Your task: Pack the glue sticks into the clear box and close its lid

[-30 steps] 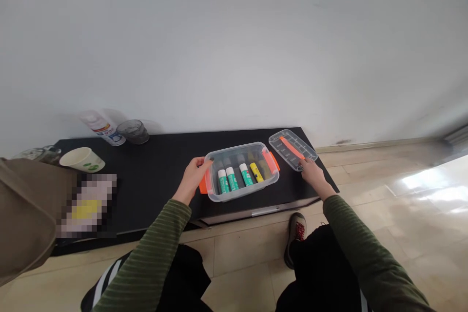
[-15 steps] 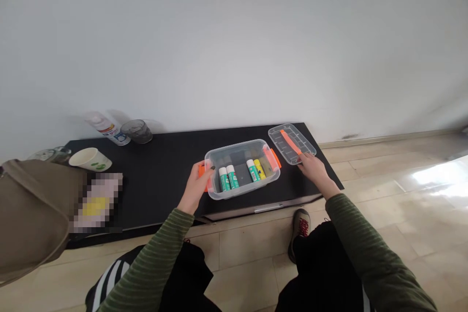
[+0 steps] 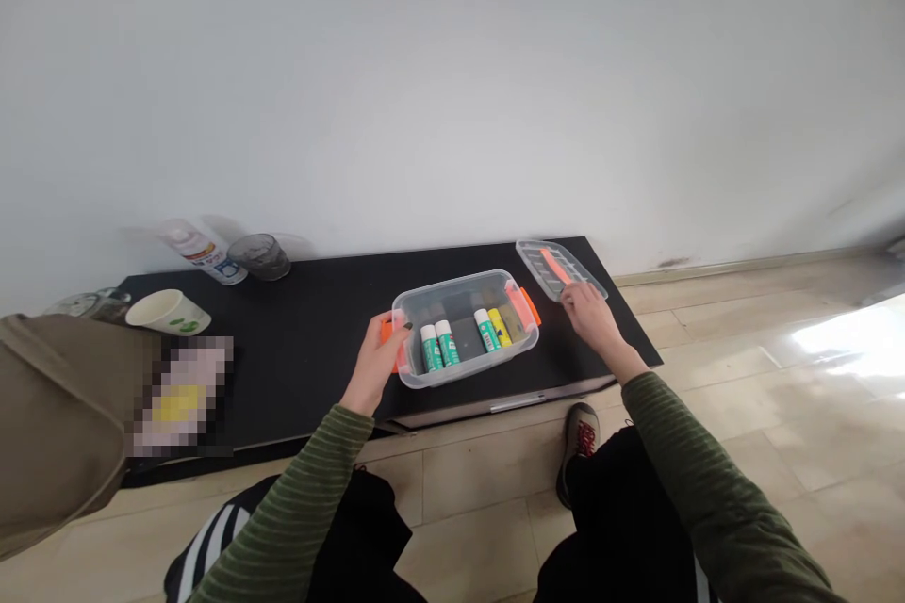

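A clear plastic box (image 3: 470, 375) with orange end latches stands uncovered on the black cabinet. Inside it, two green-and-white glue sticks (image 3: 438, 346) lie at the left; another green glue stick (image 3: 486, 330) and a yellow stick (image 3: 501, 327) lie at the right. My left hand (image 3: 376, 353) grips the box's left end, thumb over the rim. To the right of the box, my right hand (image 3: 592, 316) is closed on the near edge of the clear lid (image 3: 534, 261), by its orange handle (image 3: 555, 266). The lid looks tilted, its near side raised; my fingertips are partly hidden.
Along the left of the black cabinet top (image 3: 318, 330) are a paper cup (image 3: 168, 313), a dark glass (image 3: 260, 256), a spray can (image 3: 202, 250) and a blurred-out item (image 3: 180, 400). Brown cloth (image 3: 57, 433) covers the left corner. The wall (image 3: 452, 113) rises directly behind.
My right hand has moved slightly up and left with the lid's near edge, which has tipped upward. My left hand and the box stay nearly the same.
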Demonstrator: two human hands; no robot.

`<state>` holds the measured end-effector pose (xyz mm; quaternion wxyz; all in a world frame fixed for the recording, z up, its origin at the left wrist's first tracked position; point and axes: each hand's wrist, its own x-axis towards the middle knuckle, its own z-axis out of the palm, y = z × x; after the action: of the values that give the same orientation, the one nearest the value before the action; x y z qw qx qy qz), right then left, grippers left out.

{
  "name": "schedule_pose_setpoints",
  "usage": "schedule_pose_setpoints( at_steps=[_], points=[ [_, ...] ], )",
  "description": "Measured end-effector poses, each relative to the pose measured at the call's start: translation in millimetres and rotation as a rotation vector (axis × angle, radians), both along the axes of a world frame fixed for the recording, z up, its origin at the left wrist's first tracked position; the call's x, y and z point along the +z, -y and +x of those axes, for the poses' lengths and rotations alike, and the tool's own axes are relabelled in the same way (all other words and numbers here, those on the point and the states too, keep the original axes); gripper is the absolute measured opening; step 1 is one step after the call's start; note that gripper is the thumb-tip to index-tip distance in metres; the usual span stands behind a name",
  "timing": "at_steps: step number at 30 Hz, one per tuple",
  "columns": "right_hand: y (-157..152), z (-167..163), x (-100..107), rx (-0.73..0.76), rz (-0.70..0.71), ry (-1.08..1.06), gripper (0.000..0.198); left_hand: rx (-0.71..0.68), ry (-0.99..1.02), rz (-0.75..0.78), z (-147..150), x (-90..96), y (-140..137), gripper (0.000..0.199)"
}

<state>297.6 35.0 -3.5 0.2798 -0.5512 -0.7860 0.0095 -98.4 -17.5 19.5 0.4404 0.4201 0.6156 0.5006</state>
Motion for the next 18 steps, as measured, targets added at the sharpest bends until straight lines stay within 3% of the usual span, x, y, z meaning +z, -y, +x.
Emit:
schedule_pose_setpoints(
  at_steps=[4, 9, 11, 13, 16, 18],
  points=[
    [-1.0, -6.2, 31.0, -0.078, 0.211, -0.715, 0.009, -0.015, -0.020, 0.019, 2.0, 2.3, -0.7, 0.043],
    [3.3, -4.6, 75.1, 0.098, 0.256, -1.535, 0.013, -0.033, -0.002, 0.039, 3.1, -1.5, -6.9, 0.044],
    [2.2, -5.5, 80.8, 0.133, 0.143, -1.726, 0.009, -0.050, 0.022, 0.039, 3.1, -3.0, -10.8, 0.046],
    [-2.5, -10.7, 77.8, 0.110, -0.097, -1.845, 0.006, -0.068, 0.048, 0.041, 3.6, -3.3, -14.5, 0.047],
    [-11.7, -26.8, 66.3, 0.036, -0.525, -1.870, 0.014, -0.042, 0.100, 0.040, 5.4, -2.4, -19.3, 0.044],
    [-15.5, -39.5, 60.6, 0.016, -0.702, -1.835, 0.017, 0.002, 0.164, 0.035, 6.6, -1.8, -21.8, 0.042]
  ],
)
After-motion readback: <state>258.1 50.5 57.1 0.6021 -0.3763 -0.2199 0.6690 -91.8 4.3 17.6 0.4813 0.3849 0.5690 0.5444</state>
